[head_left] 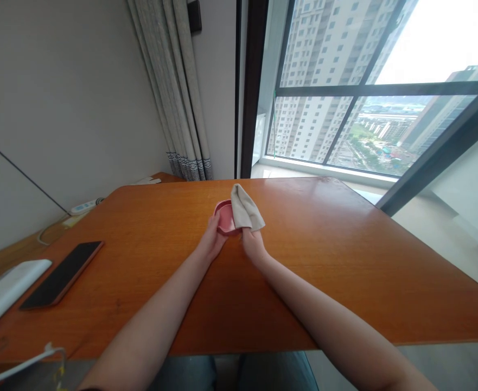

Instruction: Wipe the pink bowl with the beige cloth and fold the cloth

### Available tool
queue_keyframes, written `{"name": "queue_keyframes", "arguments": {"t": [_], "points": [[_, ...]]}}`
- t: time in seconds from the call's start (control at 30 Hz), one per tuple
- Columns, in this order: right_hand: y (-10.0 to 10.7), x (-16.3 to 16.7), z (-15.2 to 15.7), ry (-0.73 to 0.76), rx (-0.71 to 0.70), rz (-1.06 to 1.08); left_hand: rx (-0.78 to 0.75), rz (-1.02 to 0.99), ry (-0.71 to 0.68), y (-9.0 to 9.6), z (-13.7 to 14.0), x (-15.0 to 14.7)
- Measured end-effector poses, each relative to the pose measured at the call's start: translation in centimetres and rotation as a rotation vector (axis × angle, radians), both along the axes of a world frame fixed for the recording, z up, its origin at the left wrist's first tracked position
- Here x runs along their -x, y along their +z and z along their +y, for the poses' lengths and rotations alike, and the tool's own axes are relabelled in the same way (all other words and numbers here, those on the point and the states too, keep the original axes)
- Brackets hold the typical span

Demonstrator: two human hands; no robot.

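Observation:
A shallow pink dish [224, 216] with a raised rim is held just above the table, tilted so its inside faces me. My left hand [213, 237] is closed on its left edge, thumb over the rim. A pale beige cloth [246, 209] covers the dish's right side, folded over the rim and hanging loose. My right hand [254, 244] is closed on the cloth at its lower end, beside the dish. The cloth hides most of the right fingers, so I cannot tell whether they also grip the dish.
The orange-brown wooden table [316, 244] spans the view. On its left lie a dark phone-like slab [63, 275] and a rounded white object [13, 290]. A white cable [31, 361] crosses the near left corner; a power strip [86, 206] sits by the wall. Beyond stand a curtain [177, 98] and a window.

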State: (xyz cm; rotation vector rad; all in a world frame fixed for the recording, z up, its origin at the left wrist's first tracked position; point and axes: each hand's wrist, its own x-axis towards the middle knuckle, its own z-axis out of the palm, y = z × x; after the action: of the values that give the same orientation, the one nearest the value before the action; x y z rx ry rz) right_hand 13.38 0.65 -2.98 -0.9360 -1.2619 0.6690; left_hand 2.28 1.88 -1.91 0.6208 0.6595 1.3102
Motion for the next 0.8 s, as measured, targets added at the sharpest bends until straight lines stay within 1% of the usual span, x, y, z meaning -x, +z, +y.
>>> {"name": "queue_keyframes", "arguments": {"t": [0.07,0.13,0.2,0.27,0.33,0.37,0.47,0.57,0.63,0.7,0.73,0.8], "points": [[0.2,-0.4,0.1,-0.069,-0.009,0.027,-0.045,0.062,-0.042,0.1,-0.3,0.0],[0.6,-1.6,0.6,-0.078,-0.013,0.04,-0.063,0.109,-0.121,0.3,-0.6,0.0],[1.2,-3.0,1.4,0.009,0.008,0.024,-0.034,0.135,-0.204,0.4,-0.9,0.1],[1.7,-3.9,1.9,0.14,0.038,-0.005,0.01,0.162,-0.244,0.5,-0.9,0.2],[1.9,-3.9,1.9,0.227,0.045,-0.012,0.018,0.172,-0.192,0.4,-0.8,0.2],[1.9,-3.5,1.7,0.232,0.046,-0.001,0.015,0.158,-0.148,0.3,-0.6,0.1],[1.5,-1.8,0.6,0.13,0.068,0.051,0.02,0.061,-0.052,0.3,-0.3,0.0],[1.1,-0.5,-0.5,0.018,0.06,0.055,-0.023,-0.027,-0.048,0.6,-0.4,-0.1],[1.1,-0.6,-0.8,-0.045,0.014,0.045,-0.055,-0.053,-0.118,0.8,-0.8,-0.2],[1.5,-1.5,-0.6,-0.077,-0.046,0.019,-0.045,-0.051,-0.227,0.9,-1.2,-0.3],[1.8,-2.2,-0.3,-0.064,-0.071,-0.007,-0.026,-0.036,-0.267,0.9,-1.3,-0.3],[2.2,-3.6,0.5,0.021,-0.074,-0.067,0.025,0.017,-0.314,0.8,-1.6,-0.5]]}}
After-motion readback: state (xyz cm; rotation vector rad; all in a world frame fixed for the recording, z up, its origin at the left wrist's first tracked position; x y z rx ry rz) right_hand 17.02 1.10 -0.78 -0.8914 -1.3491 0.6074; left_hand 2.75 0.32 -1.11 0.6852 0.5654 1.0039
